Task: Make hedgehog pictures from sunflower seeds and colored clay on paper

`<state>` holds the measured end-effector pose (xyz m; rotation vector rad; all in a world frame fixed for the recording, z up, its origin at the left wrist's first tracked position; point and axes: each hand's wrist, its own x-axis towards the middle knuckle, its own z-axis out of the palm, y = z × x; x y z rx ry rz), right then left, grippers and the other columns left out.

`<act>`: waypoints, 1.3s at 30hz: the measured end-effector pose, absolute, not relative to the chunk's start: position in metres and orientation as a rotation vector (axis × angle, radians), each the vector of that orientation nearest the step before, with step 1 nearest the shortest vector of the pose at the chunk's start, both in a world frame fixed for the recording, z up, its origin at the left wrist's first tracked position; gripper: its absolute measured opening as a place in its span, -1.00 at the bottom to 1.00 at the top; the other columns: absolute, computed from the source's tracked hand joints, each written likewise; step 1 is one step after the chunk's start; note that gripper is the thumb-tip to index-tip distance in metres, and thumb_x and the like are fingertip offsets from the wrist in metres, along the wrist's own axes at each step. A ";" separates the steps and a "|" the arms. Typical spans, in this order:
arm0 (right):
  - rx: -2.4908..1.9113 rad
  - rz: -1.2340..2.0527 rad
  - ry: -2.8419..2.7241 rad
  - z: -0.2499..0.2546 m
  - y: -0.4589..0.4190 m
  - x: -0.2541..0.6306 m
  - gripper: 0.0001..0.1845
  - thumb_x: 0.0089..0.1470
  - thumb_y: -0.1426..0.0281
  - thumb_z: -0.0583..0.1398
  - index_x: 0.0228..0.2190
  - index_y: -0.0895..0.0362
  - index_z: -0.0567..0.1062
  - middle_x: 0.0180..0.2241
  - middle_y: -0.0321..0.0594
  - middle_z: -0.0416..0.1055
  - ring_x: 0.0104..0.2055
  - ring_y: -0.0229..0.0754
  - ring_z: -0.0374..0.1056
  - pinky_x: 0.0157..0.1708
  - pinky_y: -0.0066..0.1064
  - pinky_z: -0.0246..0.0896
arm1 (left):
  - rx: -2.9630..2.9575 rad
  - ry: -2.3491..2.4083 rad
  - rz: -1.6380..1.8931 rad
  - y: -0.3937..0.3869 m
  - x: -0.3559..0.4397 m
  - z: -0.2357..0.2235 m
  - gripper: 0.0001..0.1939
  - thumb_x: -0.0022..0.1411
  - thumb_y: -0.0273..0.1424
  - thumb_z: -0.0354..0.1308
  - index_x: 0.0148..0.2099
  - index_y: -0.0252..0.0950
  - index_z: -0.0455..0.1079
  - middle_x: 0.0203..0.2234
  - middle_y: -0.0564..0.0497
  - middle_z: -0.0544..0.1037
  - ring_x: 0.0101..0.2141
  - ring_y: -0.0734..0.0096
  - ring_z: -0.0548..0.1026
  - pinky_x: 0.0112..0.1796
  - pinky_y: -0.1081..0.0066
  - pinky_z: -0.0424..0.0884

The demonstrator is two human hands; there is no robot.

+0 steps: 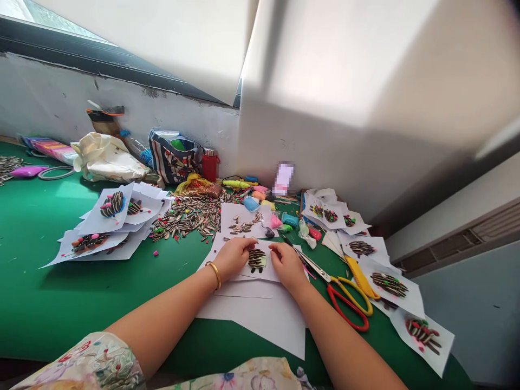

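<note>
White card (pixel 268 274), quantity one, lies on the paper sheets (pixel 264 311) before me and carries one seed figure (pixel 257 261). Tools at my right: one pair of scissors (pixel 325 274), one yellow cutter (pixel 361 276). Left card stack (pixel 91 219): four seed figures visible. Right card group (pixel 382 254): at least six. Beyond: one red bottle (pixel 209 165), one striped bag (pixel 170 162), one heap of loose seeds (pixel 189 216).

Pose: both my forearms extend forward and converge at the card. My left hand (pixel 234 257) is at the figure's left, my right hand (pixel 288 266) at its right. Fingers of both are curled, nearly closed; I cannot tell whether either grips anything.
</note>
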<state>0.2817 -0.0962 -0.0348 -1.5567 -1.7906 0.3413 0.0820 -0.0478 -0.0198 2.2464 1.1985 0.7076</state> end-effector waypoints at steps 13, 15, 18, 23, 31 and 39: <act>-1.572 0.321 -1.816 -0.035 -0.095 0.282 -0.73 0.15 0.48 0.06 -0.18 0.14 0.51 -0.16 -0.12 0.51 -0.06 -0.07 0.38 0.00 -0.20 0.26 | 2.227 1.267 0.839 -0.039 0.077 -0.028 -0.66 0.22 -0.51 0.01 -0.01 -0.27 0.49 -0.13 -0.03 0.59 -0.11 0.29 0.51 -0.06 0.35 0.40; -1.576 0.319 -1.817 -0.035 -0.095 0.282 -0.73 0.15 0.49 0.07 -0.18 0.13 0.52 -0.16 -0.13 0.51 -0.06 -0.07 0.38 -0.01 -0.20 0.26 | 2.282 1.322 0.855 -0.033 0.073 -0.025 -0.71 0.23 -0.46 0.06 -0.04 -0.27 0.50 -0.17 -0.04 0.58 -0.12 0.26 0.50 -0.06 0.32 0.39; -1.583 0.326 -1.806 -0.036 -0.095 0.281 -0.74 0.14 0.50 0.07 -0.19 0.13 0.52 -0.16 -0.14 0.51 -0.07 -0.08 0.38 -0.01 -0.21 0.27 | 2.367 1.486 0.803 -0.021 0.067 -0.016 -0.77 0.22 -0.41 0.11 -0.10 -0.25 0.53 -0.21 -0.06 0.56 -0.13 0.21 0.48 -0.07 0.28 0.37; -1.574 0.326 -1.806 -0.038 -0.093 0.281 -0.74 0.13 0.51 0.08 -0.19 0.11 0.52 -0.16 -0.15 0.51 -0.07 -0.09 0.38 -0.01 -0.21 0.27 | 2.507 1.693 0.488 -0.002 0.070 0.001 -0.80 0.21 -0.35 0.14 -0.17 -0.19 0.56 -0.21 -0.10 0.52 -0.11 0.10 0.44 -0.09 0.20 0.33; -1.564 0.320 -1.837 -0.038 -0.093 0.282 -0.73 0.14 0.51 0.07 -0.19 0.12 0.52 -0.17 -0.15 0.51 -0.08 -0.09 0.39 -0.02 -0.22 0.27 | 2.523 1.649 0.322 0.023 0.094 0.000 -0.84 0.18 -0.35 0.17 -0.24 -0.18 0.57 -0.19 -0.12 0.52 -0.04 0.05 0.41 -0.04 0.15 0.28; -1.568 0.327 -1.839 -0.037 -0.093 0.281 -0.74 0.14 0.50 0.08 -0.19 0.11 0.52 -0.17 -0.15 0.52 -0.07 -0.09 0.38 -0.01 -0.23 0.26 | 2.456 1.679 0.385 0.022 0.090 0.005 -0.81 0.27 -0.36 0.07 -0.24 -0.25 0.52 -0.15 -0.18 0.52 -0.02 0.02 0.41 -0.03 0.15 0.28</act>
